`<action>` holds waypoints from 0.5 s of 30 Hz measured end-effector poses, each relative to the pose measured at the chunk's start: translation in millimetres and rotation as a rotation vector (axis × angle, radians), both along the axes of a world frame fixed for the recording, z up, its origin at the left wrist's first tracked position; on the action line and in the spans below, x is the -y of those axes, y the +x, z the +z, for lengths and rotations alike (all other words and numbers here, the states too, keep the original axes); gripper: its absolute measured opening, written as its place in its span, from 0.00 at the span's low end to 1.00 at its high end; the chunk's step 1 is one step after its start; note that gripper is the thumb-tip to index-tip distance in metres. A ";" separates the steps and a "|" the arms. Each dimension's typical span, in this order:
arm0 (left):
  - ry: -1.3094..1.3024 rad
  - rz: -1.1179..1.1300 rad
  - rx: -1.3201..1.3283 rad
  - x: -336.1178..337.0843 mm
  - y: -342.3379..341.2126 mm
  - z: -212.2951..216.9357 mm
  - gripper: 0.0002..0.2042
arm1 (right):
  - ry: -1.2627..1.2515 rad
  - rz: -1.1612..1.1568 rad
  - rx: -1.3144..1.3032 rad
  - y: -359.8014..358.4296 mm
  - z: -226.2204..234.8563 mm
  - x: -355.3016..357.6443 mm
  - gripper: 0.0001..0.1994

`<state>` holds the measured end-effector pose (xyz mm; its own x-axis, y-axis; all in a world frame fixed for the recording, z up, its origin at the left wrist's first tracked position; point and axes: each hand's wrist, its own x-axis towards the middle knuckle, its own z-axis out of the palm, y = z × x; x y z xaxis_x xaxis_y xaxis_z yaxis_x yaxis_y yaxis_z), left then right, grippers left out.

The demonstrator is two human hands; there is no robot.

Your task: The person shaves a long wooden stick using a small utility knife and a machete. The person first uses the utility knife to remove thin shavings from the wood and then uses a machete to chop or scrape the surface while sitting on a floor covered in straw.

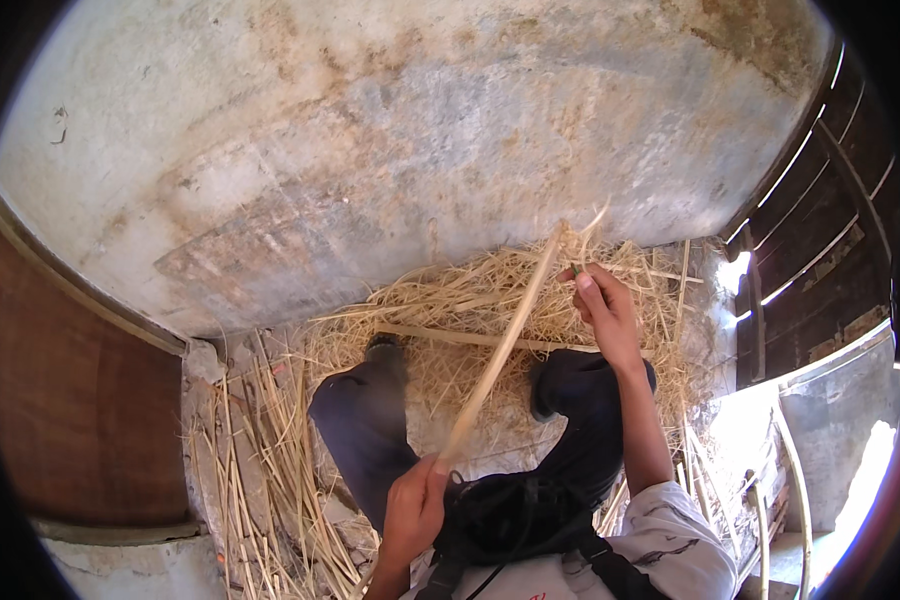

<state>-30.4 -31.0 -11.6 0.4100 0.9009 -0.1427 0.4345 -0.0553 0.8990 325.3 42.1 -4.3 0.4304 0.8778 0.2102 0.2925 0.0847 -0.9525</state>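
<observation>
Nearest to the body, the left grip, a bare hand, is clenched around the lower end of a long, flat, pale yellow strip of bamboo or wood, which goes up and away from it, slanting to the right. The step in hand looks like paring thin fibres from this strip, so I think the left grip should hold the end firmly and without twisting. Farther out, the right grip pinches a small, dark, thin object, perhaps a blade; it is too small to be certain. This grip is just beside the upper part of the strip, and I cannot tell if they touch. A shallow, even stroke would probably serve best, with the left grip well apart from the edge. Beyond the left grip, around the strip's far end, are thin, pale, curled fibres. I do not find any container: the heap of straw-coloured shavings lies loose on the floor below the right grip, against the stained, grey plaster wall, which is farthest from both grips.
</observation>
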 end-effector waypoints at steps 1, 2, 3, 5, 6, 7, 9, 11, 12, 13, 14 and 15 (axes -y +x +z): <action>0.003 0.028 0.041 -2.4 -1.0 -8.1 0.14 | 0.006 0.053 -0.132 -5.6 0.2 4.7 0.13; 0.007 0.056 0.082 -2.9 -2.4 -12.3 0.15 | 0.013 0.066 -0.071 -12.3 -1.3 9.5 0.13; 0.001 0.073 0.100 -4.3 -0.9 -11.7 0.16 | 0.019 0.075 -0.009 -19.1 -4.1 16.0 0.12; -0.010 0.103 0.136 -12.8 5.5 -5.6 0.17 | 0.095 0.087 0.148 -36.2 -7.7 26.5 0.12; 0.027 0.102 0.116 -15.9 8.2 -2.6 0.17 | 0.164 0.088 0.243 -47.6 -9.2 30.2 0.12; 0.067 0.101 0.096 -18.2 10.4 1.5 0.17 | 0.235 0.090 0.338 -58.0 -10.2 33.3 0.12; 0.136 0.100 0.093 -22.2 15.2 8.3 0.18 | 0.317 0.144 0.415 -75.6 -13.9 38.8 0.13; 0.194 0.099 0.128 -24.6 20.8 13.6 0.19 | 0.341 0.198 0.512 -84.6 -12.9 44.3 0.15; 0.184 0.101 0.131 -24.8 22.4 16.0 0.18 | 0.326 0.227 0.570 -87.5 -7.6 47.6 0.15; 0.173 0.103 0.135 -24.7 23.7 18.4 0.18 | 0.311 0.257 0.628 -90.1 -5.4 49.9 0.16; 0.162 0.104 0.138 -24.4 24.8 20.2 0.17 | 0.307 0.254 0.658 -92.5 -6.8 50.9 0.17; 0.157 0.107 0.142 -23.7 26.2 21.4 0.17 | 0.308 0.259 0.666 -93.7 -6.5 51.6 0.17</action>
